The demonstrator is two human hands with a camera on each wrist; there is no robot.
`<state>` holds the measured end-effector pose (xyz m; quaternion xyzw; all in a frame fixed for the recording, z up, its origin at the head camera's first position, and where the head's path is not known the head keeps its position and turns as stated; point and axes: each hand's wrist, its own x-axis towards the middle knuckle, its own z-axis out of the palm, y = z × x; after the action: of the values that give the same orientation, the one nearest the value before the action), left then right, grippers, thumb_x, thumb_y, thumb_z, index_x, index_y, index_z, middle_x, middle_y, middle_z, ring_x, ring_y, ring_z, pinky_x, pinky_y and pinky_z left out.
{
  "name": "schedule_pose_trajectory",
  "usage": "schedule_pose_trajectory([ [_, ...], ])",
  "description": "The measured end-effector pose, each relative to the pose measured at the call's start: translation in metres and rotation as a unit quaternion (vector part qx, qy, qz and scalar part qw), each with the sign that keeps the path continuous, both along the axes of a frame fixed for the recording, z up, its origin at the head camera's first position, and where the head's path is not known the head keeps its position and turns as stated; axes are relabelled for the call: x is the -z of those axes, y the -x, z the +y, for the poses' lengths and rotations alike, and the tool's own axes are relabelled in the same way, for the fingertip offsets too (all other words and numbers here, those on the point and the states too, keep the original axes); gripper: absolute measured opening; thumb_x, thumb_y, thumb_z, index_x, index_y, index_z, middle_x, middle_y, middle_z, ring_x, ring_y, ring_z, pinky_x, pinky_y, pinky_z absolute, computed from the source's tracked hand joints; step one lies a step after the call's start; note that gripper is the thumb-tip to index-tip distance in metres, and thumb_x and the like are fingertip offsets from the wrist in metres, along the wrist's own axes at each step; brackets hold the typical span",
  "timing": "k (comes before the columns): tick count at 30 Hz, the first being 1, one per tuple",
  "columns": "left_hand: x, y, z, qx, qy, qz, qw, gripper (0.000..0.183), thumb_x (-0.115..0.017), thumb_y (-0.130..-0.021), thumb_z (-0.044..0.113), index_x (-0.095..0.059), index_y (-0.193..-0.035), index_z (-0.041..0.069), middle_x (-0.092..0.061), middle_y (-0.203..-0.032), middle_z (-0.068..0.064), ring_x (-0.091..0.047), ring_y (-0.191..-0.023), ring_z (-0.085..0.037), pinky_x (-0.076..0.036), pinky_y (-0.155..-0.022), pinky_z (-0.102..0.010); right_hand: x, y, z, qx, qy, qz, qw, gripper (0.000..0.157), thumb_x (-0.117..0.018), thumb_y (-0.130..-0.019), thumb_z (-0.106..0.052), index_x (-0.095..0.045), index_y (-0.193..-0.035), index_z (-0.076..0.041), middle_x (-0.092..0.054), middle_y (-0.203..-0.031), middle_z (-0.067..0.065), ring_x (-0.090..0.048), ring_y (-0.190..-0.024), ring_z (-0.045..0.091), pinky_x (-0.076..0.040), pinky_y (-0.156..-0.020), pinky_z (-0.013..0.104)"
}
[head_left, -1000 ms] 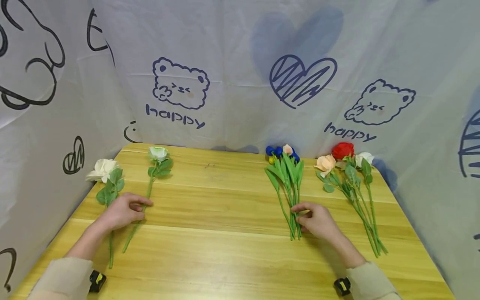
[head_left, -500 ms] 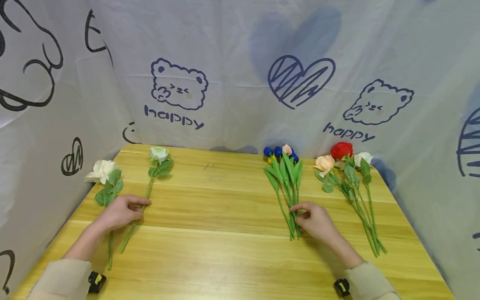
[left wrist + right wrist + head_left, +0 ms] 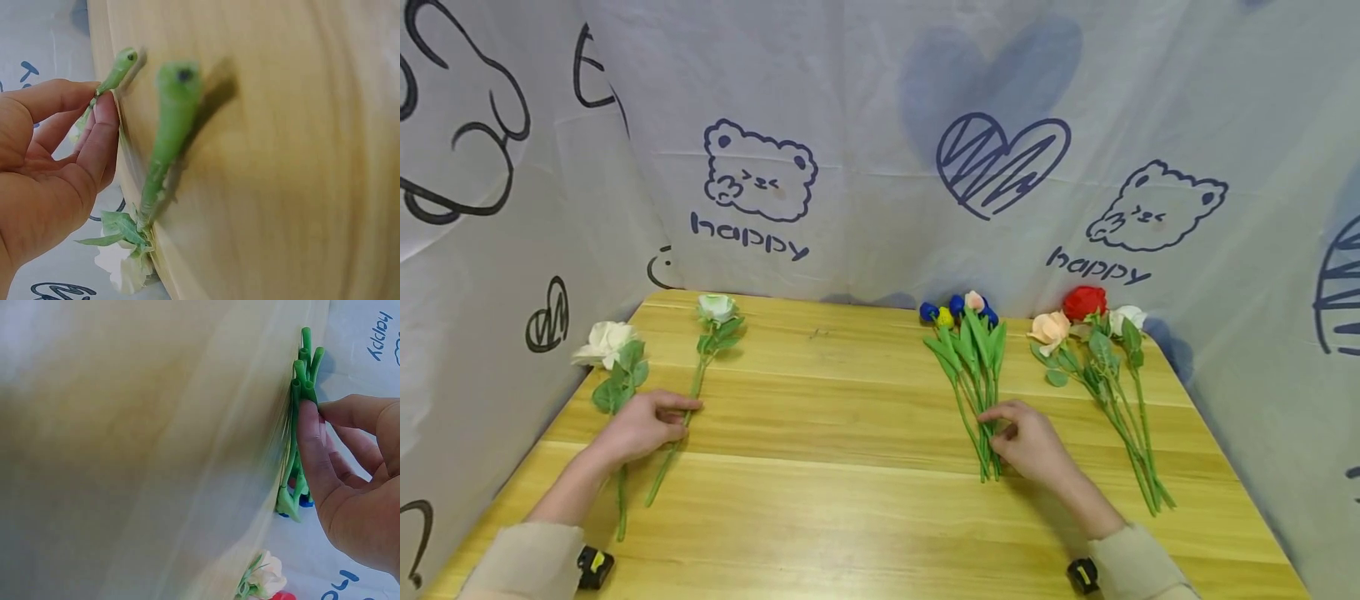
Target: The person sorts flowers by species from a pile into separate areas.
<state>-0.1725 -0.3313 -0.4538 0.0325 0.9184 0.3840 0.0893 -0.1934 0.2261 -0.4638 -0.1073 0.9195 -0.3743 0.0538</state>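
On the left, my left hand [image 3: 643, 427] pinches the stem of a pale green-white artificial rose [image 3: 717, 308] lying on the table; in the left wrist view thumb and fingertip meet on that green stem [image 3: 117, 75]. Beneath the wrist runs the stem of a larger white rose [image 3: 606, 343]. My right hand [image 3: 1032, 442] pinches among the lower stems of a bunch of artificial tulips [image 3: 981, 342] with blue, yellow and peach heads. In the right wrist view, thumb and forefinger close on a green tulip stem [image 3: 308, 392], the other stems tight beside it. The curled fingers hide part of the stems.
Right of the tulips lie a peach rose [image 3: 1050, 330], a red rose [image 3: 1085, 302] and a white rose [image 3: 1127, 317], stems crossing. The wooden table [image 3: 820, 517] meets a printed white cloth [image 3: 865, 208] at the back and sides.
A blue and the yellow tulip head have shifted left, so the bunch fans wider. The right hand has moved slightly left; the left hand holds almost still on its rose stem.
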Motion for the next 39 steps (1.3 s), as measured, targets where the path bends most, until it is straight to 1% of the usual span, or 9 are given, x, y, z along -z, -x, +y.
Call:
schedule_pose_trajectory([
  [7, -0.005, -0.003, 0.012, -0.018, -0.011, 0.036, 0.9991, 0.041, -0.069, -0.093, -0.001, -0.065, -0.133, -0.009, -0.057, -0.134, -0.035, -0.064, -0.11, -0.044, -0.058, -0.083, -0.04, -0.001, -0.007, 0.001, 0.014, 0.023, 0.013, 1.0, 0.033, -0.069, -0.092, 0.004, -0.073, -0.123, -0.005, -0.063, -0.131, 0.019, -0.067, -0.086, 0.02, -0.054, -0.057, 0.028],
  [9, -0.007, -0.004, 0.017, -0.027, -0.02, 0.042, 0.9985, 0.043, -0.069, -0.094, -0.001, -0.063, -0.136, -0.008, -0.054, -0.139, -0.034, -0.063, -0.115, -0.046, -0.059, -0.084, -0.037, -0.001, -0.01, 0.001, 0.026, 0.04, 0.013, 0.999, 0.031, -0.07, -0.094, 0.0, -0.073, -0.125, -0.006, -0.064, -0.128, 0.019, -0.067, -0.092, 0.024, -0.055, -0.056, 0.03],
  [13, -0.011, -0.005, 0.031, -0.047, -0.054, 0.051, 0.9961, 0.046, -0.066, -0.096, -0.001, -0.061, -0.141, -0.005, -0.05, -0.145, -0.031, -0.061, -0.12, -0.046, -0.056, -0.078, -0.024, -0.002, -0.014, -0.001, 0.054, 0.079, 0.025, 0.995, 0.032, -0.069, -0.099, -0.006, -0.07, -0.131, -0.007, -0.064, -0.132, 0.015, -0.067, -0.105, 0.03, -0.058, -0.064, 0.029],
  [18, -0.019, -0.002, 0.057, -0.073, -0.122, 0.062, 0.9879, 0.048, -0.064, -0.099, 0.001, -0.058, -0.146, 0.002, -0.048, -0.151, -0.022, -0.058, -0.127, -0.042, -0.052, -0.081, -0.015, -0.007, -0.018, -0.011, 0.079, 0.159, 0.063, 0.982, 0.031, -0.068, -0.1, -0.008, -0.07, -0.131, -0.006, -0.064, -0.135, 0.011, -0.067, -0.108, 0.025, -0.061, -0.077, 0.027],
  [21, -0.023, 0.002, 0.077, -0.081, -0.173, 0.072, 0.979, 0.049, -0.066, -0.098, 0.0, -0.058, -0.147, 0.002, -0.047, -0.151, -0.02, -0.057, -0.128, -0.04, -0.052, -0.084, -0.014, -0.012, -0.02, -0.023, 0.084, 0.217, 0.081, 0.969, 0.029, -0.068, -0.1, -0.004, -0.071, -0.129, -0.004, -0.064, -0.133, 0.011, -0.068, -0.104, 0.019, -0.062, -0.077, 0.029],
  [25, -0.028, 0.009, 0.107, -0.084, -0.243, 0.088, 0.9622, 0.049, -0.067, -0.096, -0.005, -0.061, -0.143, 0.001, -0.049, -0.148, -0.017, -0.058, -0.126, -0.036, -0.054, -0.086, -0.015, -0.019, -0.024, -0.043, 0.081, 0.272, 0.092, 0.954, 0.028, -0.068, -0.098, 0.001, -0.071, -0.127, -0.002, -0.064, -0.131, 0.013, -0.068, -0.1, 0.012, -0.064, -0.076, 0.038],
  [31, -0.03, 0.021, 0.15, -0.073, -0.311, 0.104, 0.9418, 0.044, -0.068, -0.094, -0.009, -0.065, -0.137, -0.001, -0.055, -0.14, -0.014, -0.061, -0.12, -0.031, -0.057, -0.088, -0.02, -0.022, -0.028, -0.076, 0.05, 0.333, 0.081, 0.938, 0.028, -0.068, -0.097, 0.005, -0.071, -0.124, 0.0, -0.064, -0.13, 0.014, -0.069, -0.1, 0.014, -0.064, -0.078, 0.04],
  [33, -0.031, 0.024, 0.163, -0.066, -0.327, 0.103, 0.937, 0.042, -0.069, -0.094, -0.008, -0.066, -0.136, -0.001, -0.055, -0.14, -0.014, -0.06, -0.121, -0.032, -0.057, -0.088, -0.021, -0.022, -0.029, -0.085, 0.033, 0.347, 0.076, 0.934, 0.028, -0.068, -0.097, 0.006, -0.071, -0.124, 0.001, -0.064, -0.129, 0.015, -0.069, -0.102, 0.016, -0.064, -0.077, 0.039],
  [39, -0.034, 0.033, 0.2, -0.045, -0.391, 0.109, 0.913, 0.038, -0.068, -0.093, -0.012, -0.067, -0.131, -0.007, -0.054, -0.137, -0.015, -0.06, -0.12, -0.038, -0.061, -0.085, -0.028, -0.021, -0.033, -0.111, -0.006, 0.368, 0.046, 0.929, 0.028, -0.068, -0.096, 0.007, -0.07, -0.124, 0.005, -0.063, -0.13, 0.017, -0.068, -0.104, 0.027, -0.063, -0.078, 0.05],
])
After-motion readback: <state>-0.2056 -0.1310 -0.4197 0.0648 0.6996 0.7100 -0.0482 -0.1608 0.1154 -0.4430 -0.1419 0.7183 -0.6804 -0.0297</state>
